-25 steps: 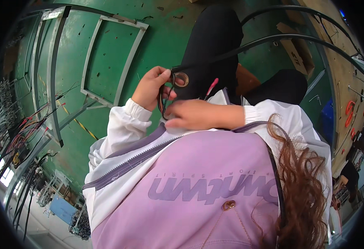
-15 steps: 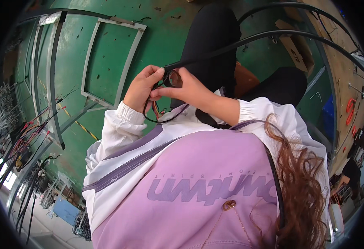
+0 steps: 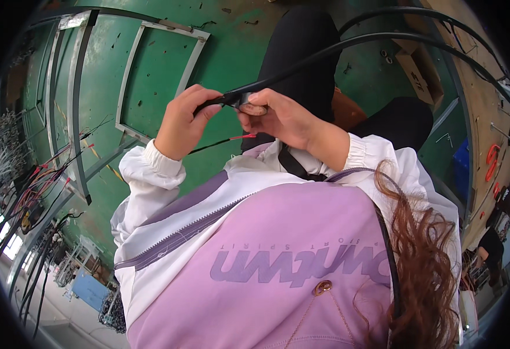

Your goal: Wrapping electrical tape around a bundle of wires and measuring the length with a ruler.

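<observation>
A thick black cable (image 3: 324, 53) arches in from the upper right to my hands. My left hand (image 3: 179, 119) pinches its end between thumb and fingers. Close beside that, my right hand (image 3: 287, 122) is closed on a small roll of black tape (image 3: 253, 109) with a brown core, at the cable's side. Below my left hand a thin black wire with a red tip (image 3: 249, 136) sticks out to the right. My fingers hide part of the cable end and of the roll.
Metal frames (image 3: 80, 87) stand at the left over the green floor, with bundled wires (image 3: 39, 180) hanging there. On the right is a wooden bench (image 3: 482, 116) with red-handled scissors (image 3: 491, 160). A cardboard box (image 3: 415, 72) lies on the floor beneath the cable.
My left hand has moved left and slightly down, away from the right. The tape roll has turned in my right hand. The looped thin wire no longer shows; a red-tipped wire does.
</observation>
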`<state>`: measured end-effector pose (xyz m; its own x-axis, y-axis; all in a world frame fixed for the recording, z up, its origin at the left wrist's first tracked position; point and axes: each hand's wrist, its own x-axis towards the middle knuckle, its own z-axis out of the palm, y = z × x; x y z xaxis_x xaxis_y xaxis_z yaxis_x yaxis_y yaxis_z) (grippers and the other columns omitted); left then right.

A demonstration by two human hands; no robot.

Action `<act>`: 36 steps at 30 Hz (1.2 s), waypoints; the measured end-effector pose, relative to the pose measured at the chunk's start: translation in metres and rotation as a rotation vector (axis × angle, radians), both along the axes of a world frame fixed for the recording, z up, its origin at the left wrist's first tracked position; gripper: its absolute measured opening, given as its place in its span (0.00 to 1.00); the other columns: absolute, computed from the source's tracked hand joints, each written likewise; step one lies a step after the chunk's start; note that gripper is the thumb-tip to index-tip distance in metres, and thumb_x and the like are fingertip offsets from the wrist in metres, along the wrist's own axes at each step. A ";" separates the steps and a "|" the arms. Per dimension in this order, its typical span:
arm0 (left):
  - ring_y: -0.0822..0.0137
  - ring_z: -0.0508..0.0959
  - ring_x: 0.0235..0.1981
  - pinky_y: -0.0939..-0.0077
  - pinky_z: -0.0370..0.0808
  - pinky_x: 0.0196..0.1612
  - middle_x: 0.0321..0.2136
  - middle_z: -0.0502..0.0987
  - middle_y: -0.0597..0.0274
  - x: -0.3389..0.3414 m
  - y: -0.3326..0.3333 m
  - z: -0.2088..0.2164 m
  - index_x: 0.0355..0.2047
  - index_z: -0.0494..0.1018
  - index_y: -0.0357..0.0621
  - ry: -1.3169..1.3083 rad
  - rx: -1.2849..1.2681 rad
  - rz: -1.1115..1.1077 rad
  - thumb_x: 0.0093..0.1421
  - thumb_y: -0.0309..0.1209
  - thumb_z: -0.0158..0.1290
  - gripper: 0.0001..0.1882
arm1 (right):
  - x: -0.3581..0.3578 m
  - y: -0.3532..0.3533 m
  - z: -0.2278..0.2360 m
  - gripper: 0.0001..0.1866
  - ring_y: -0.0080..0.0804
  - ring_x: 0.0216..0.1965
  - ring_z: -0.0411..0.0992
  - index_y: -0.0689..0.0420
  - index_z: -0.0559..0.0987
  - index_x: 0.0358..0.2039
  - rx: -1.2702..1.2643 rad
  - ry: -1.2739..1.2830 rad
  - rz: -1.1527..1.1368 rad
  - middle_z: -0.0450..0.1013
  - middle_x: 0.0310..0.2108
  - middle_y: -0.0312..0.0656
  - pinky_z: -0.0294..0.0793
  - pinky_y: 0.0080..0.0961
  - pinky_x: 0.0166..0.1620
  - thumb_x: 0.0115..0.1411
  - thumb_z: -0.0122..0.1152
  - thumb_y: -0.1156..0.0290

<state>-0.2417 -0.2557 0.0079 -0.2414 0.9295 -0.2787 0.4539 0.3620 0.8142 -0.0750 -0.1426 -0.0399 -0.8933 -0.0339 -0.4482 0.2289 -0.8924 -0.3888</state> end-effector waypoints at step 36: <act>0.80 0.63 0.22 0.86 0.61 0.25 0.23 0.67 0.72 0.009 -0.005 0.010 0.32 0.70 0.37 -0.960 -0.271 0.083 0.62 0.37 0.43 0.14 | -0.012 0.037 0.012 0.08 0.34 0.40 0.65 0.60 0.69 0.36 1.154 0.658 0.114 0.65 0.40 0.42 0.64 0.24 0.42 0.56 0.53 0.73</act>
